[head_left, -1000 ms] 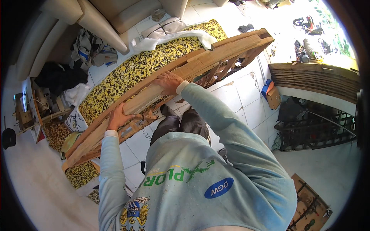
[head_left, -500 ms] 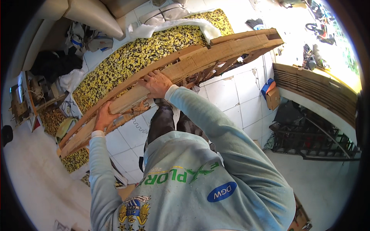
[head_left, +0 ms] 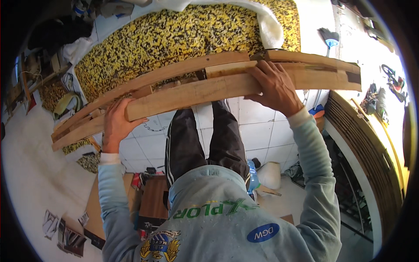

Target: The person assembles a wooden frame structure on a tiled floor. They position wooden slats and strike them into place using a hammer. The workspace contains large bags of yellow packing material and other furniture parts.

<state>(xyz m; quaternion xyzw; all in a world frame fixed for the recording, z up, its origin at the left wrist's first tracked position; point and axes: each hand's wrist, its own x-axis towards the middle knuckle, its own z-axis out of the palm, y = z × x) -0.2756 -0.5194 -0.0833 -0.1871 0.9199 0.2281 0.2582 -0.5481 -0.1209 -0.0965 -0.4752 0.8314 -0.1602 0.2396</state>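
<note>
A long wooden frame [head_left: 196, 92] spans the view before me, its near rail bare and pale brown. My left hand [head_left: 115, 123] wraps round that rail toward the left end, thumb stretched along its lower edge. Right of the middle, my right hand [head_left: 278, 87] grips the same rail, fingers over the top and thumb below. A second rail [head_left: 174, 70] runs along the far side, with gaps between the two. Beyond the frame lies a yellow-and-black speckled foam slab [head_left: 170, 37], partly hidden by the wood.
White wadding [head_left: 270, 30] drapes over the foam. A broom [head_left: 330, 38] stands at the far right, near a slatted brown panel [head_left: 362, 148]. Behind me are a blue water bottle [head_left: 252, 177] and a brown wooden box [head_left: 152, 196]. White tiles [head_left: 253, 114] cover the floor.
The frame has swung flatter across the view, its right end coming lower and rightward. My right hand has moved right along the rail, away from the left. My body has turned with it.
</note>
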